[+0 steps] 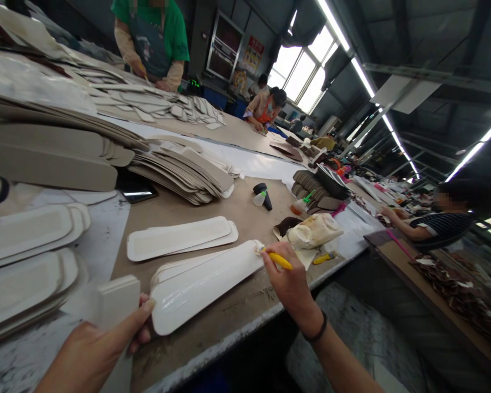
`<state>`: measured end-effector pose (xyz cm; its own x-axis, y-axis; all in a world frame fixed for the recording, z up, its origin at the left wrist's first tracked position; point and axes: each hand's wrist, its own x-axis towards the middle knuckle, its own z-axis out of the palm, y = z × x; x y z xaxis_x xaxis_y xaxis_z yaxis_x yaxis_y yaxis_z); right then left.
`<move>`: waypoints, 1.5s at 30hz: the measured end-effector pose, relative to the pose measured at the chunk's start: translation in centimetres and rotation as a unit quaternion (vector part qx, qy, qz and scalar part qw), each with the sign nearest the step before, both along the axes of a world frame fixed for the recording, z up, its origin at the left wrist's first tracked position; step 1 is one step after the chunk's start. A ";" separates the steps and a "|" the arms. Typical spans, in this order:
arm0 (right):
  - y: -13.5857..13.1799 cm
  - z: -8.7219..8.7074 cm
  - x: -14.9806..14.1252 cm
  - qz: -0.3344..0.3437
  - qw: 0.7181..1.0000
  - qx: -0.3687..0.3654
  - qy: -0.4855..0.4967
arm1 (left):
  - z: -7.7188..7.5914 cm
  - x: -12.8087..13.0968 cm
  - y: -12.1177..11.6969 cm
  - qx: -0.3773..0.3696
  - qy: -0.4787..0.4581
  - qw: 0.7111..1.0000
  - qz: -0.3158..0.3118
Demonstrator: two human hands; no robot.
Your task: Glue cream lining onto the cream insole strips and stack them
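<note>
My right hand [288,278] is closed around the yellow handle of a brush [279,260]. The bristles touch the far right end of a long, white, round-cornered panel [204,286], which has a wet-looking shine. This panel lies on top of several similar ones, fanned out beneath it. My left hand [118,330] grips a stack of off-white strips [119,297], and its thumb tip rests at the panel's near left end. Just beyond my right hand stands a glue-crusted, cream-coloured container [315,232]. A second yellow-handled brush [324,258] lies beside it.
Two overlapping white panels [180,239] lie behind. Stacks of panels [28,278] fill the left, with grey-beige stacks [184,169] farther back. A small green-tipped bottle [259,197] and an orange-filled bottle [300,204] are beyond. The table edge [245,333] runs diagonally. Co-workers [151,43] work across and right.
</note>
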<state>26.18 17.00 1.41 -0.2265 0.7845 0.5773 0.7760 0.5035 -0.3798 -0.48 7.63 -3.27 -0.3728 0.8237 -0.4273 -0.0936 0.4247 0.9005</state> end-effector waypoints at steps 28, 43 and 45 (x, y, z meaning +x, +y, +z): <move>-3.7 -1.5 -7.0 0.045 0.932 -0.259 0.250 | 2.2 0.2 0.2 0.001 -0.035 0.999 -0.013; 0.7 -0.3 1.6 0.000 0.998 0.054 0.011 | -0.1 -0.1 0.1 0.013 -0.017 1.000 -0.013; 0.5 0.0 1.6 0.001 0.998 0.065 0.005 | 0.7 0.0 0.3 0.008 -0.009 1.000 -0.005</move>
<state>27.74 17.54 1.44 -0.2224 0.7016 0.6770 0.7711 0.5515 -0.3182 -0.49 7.96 -2.53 -0.3575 0.8341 -0.4202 -0.1053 0.4110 0.9055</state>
